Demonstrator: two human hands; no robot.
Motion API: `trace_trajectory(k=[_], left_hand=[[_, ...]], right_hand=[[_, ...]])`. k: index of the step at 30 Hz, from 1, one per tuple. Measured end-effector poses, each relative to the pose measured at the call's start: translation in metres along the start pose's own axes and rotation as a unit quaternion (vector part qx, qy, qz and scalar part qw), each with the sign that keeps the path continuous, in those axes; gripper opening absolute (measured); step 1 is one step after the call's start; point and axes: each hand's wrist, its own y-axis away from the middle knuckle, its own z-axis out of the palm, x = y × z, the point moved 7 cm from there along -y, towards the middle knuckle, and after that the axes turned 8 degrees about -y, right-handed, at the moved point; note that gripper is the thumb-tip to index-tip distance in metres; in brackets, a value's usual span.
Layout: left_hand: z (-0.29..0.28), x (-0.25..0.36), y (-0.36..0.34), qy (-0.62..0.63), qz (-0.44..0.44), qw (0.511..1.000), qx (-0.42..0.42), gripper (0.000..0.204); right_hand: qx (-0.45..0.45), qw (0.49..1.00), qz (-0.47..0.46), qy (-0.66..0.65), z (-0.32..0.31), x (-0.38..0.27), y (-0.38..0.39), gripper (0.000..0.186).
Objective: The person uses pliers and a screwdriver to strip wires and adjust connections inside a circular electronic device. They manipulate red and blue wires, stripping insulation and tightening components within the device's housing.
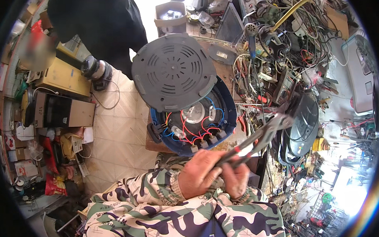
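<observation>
A pair of pliers [257,139] with dark, red-banded handles points up to the right, its jaws a little blurred. My left hand [200,174] is closed around the handle end. Close beside it, my right hand [236,179] grips the handles from below; its lower fingers are hidden. Just beyond my hands sits a round appliance with a blue housing [229,111], its underside open. Inside it run red and blue wires [194,133], joined to several grey blocks along the near rim. A dark vented base cover [173,73] rests tilted over the housing's far side.
Tangled cables [274,44] and tools pile up on the right, beside a black round lid-like part [302,127]. A person in black [98,29] is at the far left, near a small appliance [97,71] on the tiled floor [119,129]. A cardboard box [170,25] stands at the back.
</observation>
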Motion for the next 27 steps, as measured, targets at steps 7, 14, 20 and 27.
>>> trace_trajectory(k=[7, 14, 20, 27], left_hand=[[-0.1, -0.085, 0.013, -0.124, -0.137, 0.974, 0.131, 0.029], [-0.149, -0.148, 0.026, -0.089, -0.243, 0.931, 0.259, 0.024], [-0.117, -0.113, 0.03, -0.138, -0.248, 0.933, 0.221, 0.019], [-0.049, -0.067, -0.009, -0.252, -0.107, 0.957, 0.091, 0.017]], right_hand=[[0.249, 0.941, -0.031, 0.227, -0.143, -0.037, -0.003, 0.02], [0.159, 0.872, 0.001, 0.464, -0.206, 0.009, -0.086, 0.029], [0.083, 0.914, -0.003, 0.398, -0.207, 0.053, -0.188, 0.03], [0.146, 0.763, -0.169, 0.606, -0.208, 0.057, -0.205, 0.041]])
